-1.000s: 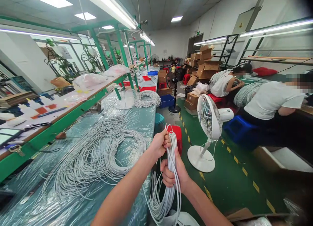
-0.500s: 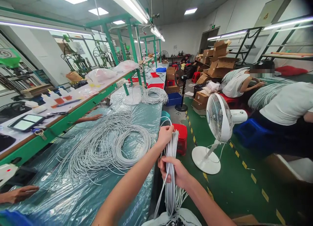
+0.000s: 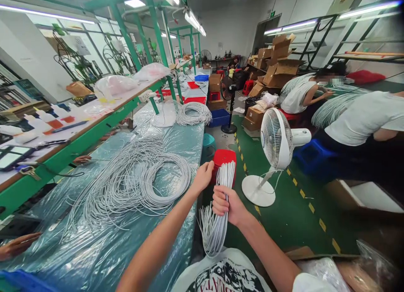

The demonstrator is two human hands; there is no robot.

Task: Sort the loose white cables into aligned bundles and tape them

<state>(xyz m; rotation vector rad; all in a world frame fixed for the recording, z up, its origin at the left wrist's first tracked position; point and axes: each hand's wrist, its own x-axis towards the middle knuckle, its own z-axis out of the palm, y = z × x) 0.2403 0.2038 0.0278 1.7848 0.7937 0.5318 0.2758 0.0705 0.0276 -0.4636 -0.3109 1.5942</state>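
A folded bundle of thin white cables (image 3: pixel 216 231) hangs upright in front of my body, its looped top above my fist and loose ends at its lower left. My right hand (image 3: pixel 224 203) is wrapped round the middle of the bundle. Just left of the bundle's top, my left hand (image 3: pixel 204 175) has its fingers pressed together; whether something thin is between them is too small to tell. On the plastic-covered table (image 3: pixel 104 258) to the left lie a neat cable coil (image 3: pixel 186 165) and a wide, loose heap of cables (image 3: pixel 110 187).
A white fan (image 3: pixel 276 144) stands on the green floor at the right. Beyond the bundle is a red stool (image 3: pixel 224 156). Another coil (image 3: pixel 194 114) lies farther along the table. Other people's hands rest at the table's left side, and two people sit at the right.
My left hand has come off the bundle's top and moved left and slightly up. My right hand has closed more fully round the cables. The view has shifted, and loose ends now show at the lower left.
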